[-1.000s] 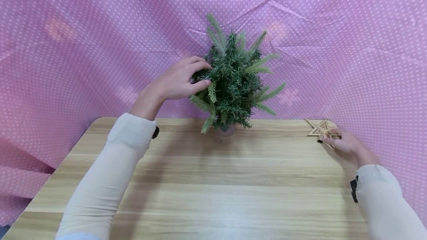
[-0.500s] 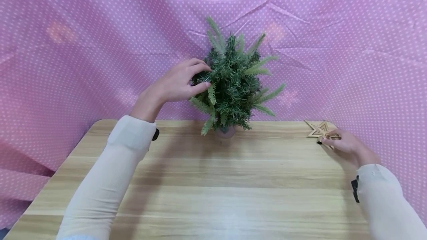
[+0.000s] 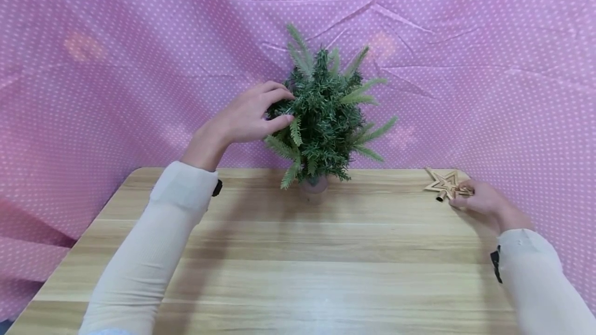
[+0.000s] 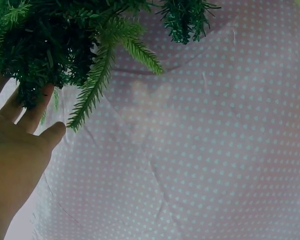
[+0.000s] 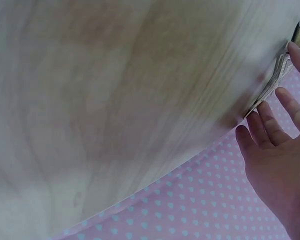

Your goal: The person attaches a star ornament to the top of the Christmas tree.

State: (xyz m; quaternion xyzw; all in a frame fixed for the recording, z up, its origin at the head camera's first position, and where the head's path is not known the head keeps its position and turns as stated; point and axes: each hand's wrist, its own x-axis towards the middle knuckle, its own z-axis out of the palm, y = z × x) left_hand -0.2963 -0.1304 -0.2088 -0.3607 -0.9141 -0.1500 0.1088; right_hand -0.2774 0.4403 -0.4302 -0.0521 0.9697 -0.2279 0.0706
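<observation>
A small artificial Christmas tree [image 3: 326, 112] with dark green needles and lighter sprigs stands at the table's back edge. My left hand [image 3: 253, 112] reaches into its left side, thumb apart from the fingers. In the left wrist view, fingers of the left hand [image 4: 22, 135] lie among the branches, partly hidden, and the thumb tip is beside a light sprig [image 4: 97, 80]. A gold star tree topper [image 3: 444, 184] with a tubular socket lies at the back right corner. My right hand [image 3: 484, 200] touches it; in the right wrist view its fingers are extended along the star's edge [image 5: 272, 82].
The wooden table [image 3: 326, 252] has rounded back corners. Pink dotted cloth [image 3: 139, 66] hangs behind it and at the sides. The tree's round base [image 3: 314, 187] sits close to the back edge.
The star topper has shifted and turned slightly, its socket now a little left of the right thumb. The right fingers have changed position slightly. The left hand and tree have stayed almost still.
</observation>
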